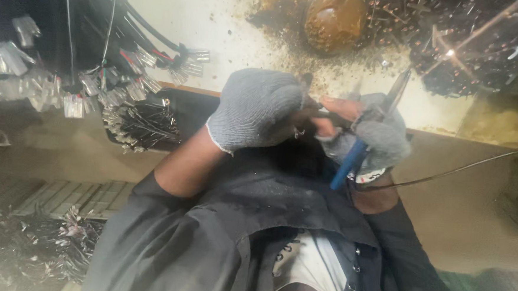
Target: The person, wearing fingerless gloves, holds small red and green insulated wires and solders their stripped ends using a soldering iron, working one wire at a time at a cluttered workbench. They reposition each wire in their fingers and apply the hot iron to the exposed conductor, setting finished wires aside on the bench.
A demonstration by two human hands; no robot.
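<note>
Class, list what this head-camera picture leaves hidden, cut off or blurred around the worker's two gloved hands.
- Small part between both hands: hidden by the left hand and right hand.
- Blue-handled tool: its tip is blurred.
- Thin dark cable: cut off by the right edge.

Single view: head-worn camera, looking steeply down and toward wearer's own body. Frame reads inverted: chest and dark jacket (pixel 218 238) fill lower half, bench (pixel 218 25) lies across top. Very close range; gloved hands (pixel 307 121) at centre, near lens. Bench edge runs across upper third. Wire bundles (pixel 142 124) at left, floor at both sides. Wide-angle, edges bent. No second view, so no shared area.
</note>
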